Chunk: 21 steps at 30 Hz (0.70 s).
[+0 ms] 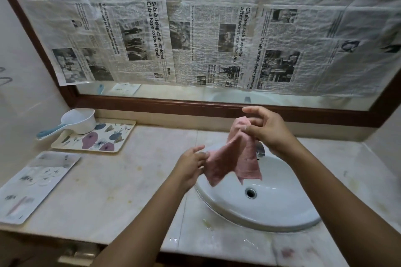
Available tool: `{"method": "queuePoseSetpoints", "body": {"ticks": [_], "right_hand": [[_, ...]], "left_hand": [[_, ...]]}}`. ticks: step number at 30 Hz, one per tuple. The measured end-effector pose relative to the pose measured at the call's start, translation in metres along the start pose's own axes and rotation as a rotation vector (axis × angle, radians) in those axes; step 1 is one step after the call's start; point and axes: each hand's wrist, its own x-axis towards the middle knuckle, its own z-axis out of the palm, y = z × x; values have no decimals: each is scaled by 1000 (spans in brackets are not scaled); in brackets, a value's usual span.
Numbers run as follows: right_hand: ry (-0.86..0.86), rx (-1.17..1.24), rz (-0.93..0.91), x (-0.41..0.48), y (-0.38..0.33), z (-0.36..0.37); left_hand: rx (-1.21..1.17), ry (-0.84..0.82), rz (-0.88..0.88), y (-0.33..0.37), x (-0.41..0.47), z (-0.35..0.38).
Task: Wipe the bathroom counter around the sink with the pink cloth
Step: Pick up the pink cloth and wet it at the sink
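Pink cloth (235, 159) held above the sink (282, 221).
Right grip (268, 130) pinches its top, left grip (192, 166) pinches a lower edge; its long axis hangs downward.

counter (121, 191): pale stone, kinda stained, wet near the front edge
right side: white oval sink (282, 222) set in
back left: floral tray (121, 136)
front left: flat white printed sheet (36, 182)

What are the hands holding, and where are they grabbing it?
The pink cloth, over the sink. The right hand pinches its bunched top; the left hand pinches its lower left edge.
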Motion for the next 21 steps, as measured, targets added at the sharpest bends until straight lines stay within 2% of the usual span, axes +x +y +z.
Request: {"method": "queuePoseSetpoints", "body": {"ticks": [4,9,14,18,21], "right_hand": [[32,-95,6,-10,11,-23],[32,-132,-36,-20,21,-23],[76,-421,-4,-28,42,-30],[97,-468,63,-38,55,-33],[127,-433,102,-45,63,-28]], "left_hand": [[-74,13,15,26,0,-18],[-50,-22,-188,-3,-10,-11],[186,147,33,-14,-11,-13],[253,80,79,-4,-18,-18],[199,52,79,0,-17,-21]]}}
